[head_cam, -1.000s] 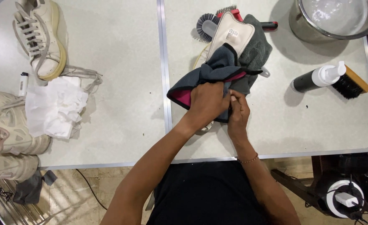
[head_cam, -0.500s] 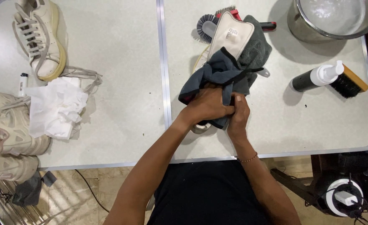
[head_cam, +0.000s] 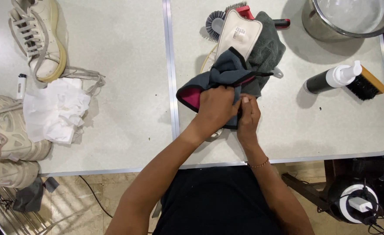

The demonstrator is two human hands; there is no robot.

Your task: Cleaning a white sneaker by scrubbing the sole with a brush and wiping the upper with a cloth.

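My left hand (head_cam: 217, 106) grips a grey cloth with a pink inner side (head_cam: 213, 80) and presses it onto a white shoe (head_cam: 237, 35) that lies on the table. My right hand (head_cam: 248, 117) is closed beside the left one, holding the cloth's near edge against the shoe; most of the shoe is hidden under the cloth. A second, dark grey towel (head_cam: 268, 48) lies under and beside the shoe.
A round brush (head_cam: 213, 21) and a red-handled tool (head_cam: 283, 22) lie behind the shoe. A metal pot (head_cam: 313, 26), a pump bottle (head_cam: 331, 80) and a wooden brush (head_cam: 368, 82) are at right. Another white shoe (head_cam: 37, 39), crumpled paper (head_cam: 57, 111), a lighter (head_cam: 21, 85) and beige sneakers (head_cam: 9, 139) are at left.
Both hands rubbed the cloth back and forth over the shoe: it bunched up half a second ago, then spread left again so its pink side shows.
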